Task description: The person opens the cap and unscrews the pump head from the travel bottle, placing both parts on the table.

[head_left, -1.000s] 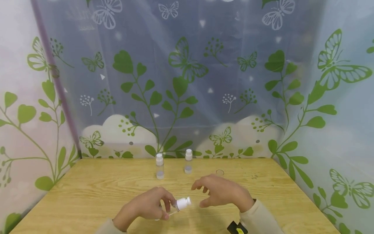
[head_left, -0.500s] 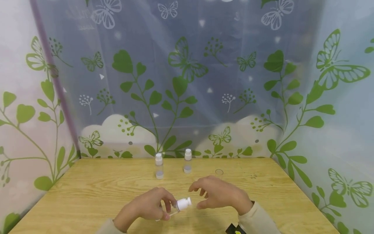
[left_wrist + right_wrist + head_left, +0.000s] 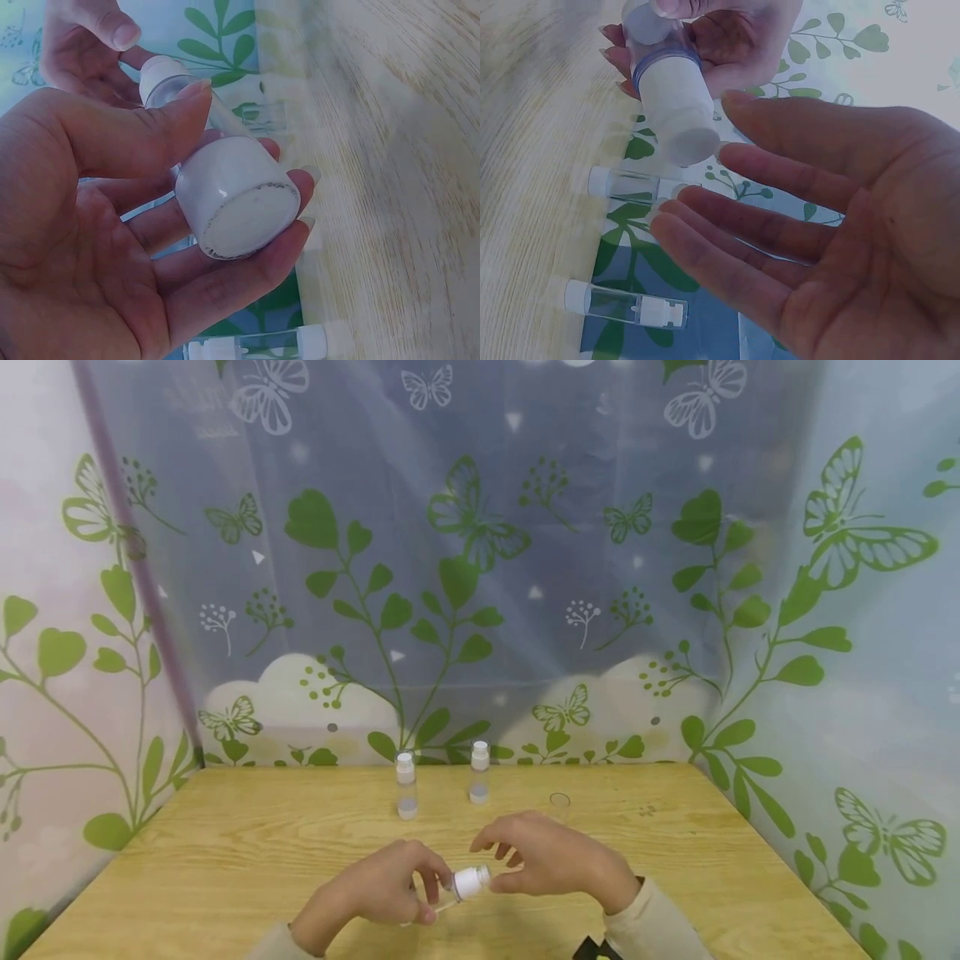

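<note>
Above the table [image 3: 225, 860], the left hand [image 3: 390, 878] held the bottle [image 3: 470, 882], its thumb on the clear body and its fingers curled round the white base [image 3: 232, 199]. Tilted, the bottle aimed its white top [image 3: 676, 94] at the right hand [image 3: 551, 856], whose fingers were loosely spread and gripped nothing; whether a fingertip touched the top could not be told. Work there seemed to call for a firm left grip low down, the top left free, and right fingertips brought in evenly along the bottle's line, lest it slip or twist. Beyond, a nearer spare [image 3: 407, 797] and a farther spare [image 3: 479, 781] stood upright; a clear round piece [image 3: 559, 800] sat behind the right hand. Printed cloth [image 3: 480, 610] hung at the back.
</note>
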Demonstrator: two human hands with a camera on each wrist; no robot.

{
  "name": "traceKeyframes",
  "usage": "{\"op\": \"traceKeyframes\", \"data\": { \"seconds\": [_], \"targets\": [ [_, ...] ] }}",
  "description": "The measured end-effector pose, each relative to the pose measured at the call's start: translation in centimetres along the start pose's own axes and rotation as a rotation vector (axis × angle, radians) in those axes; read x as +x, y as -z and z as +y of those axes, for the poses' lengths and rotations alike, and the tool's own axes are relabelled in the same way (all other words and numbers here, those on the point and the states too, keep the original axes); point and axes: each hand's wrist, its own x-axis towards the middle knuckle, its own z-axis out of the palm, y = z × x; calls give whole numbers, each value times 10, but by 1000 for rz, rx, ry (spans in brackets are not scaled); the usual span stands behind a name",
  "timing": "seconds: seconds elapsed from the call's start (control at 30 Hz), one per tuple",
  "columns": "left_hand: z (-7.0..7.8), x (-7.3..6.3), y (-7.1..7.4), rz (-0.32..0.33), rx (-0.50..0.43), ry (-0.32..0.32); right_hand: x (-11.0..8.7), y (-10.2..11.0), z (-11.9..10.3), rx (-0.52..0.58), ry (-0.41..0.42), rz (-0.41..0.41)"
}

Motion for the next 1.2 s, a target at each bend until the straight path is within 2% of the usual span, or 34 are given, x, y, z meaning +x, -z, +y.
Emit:
{"op": "traceKeyframes", "data": {
  "seconds": [0.43,0.77,1.2],
  "targets": [
    [2,-2,-3,10,-6,-3,3,-5,-2,8,55,-7],
    [4,-1,-4,2,-16,10,9,-13,-2,-10,56,-12],
    [6,1,-5,5,-21,-13,11,-21,3,-34,148,11]
  ]
}}
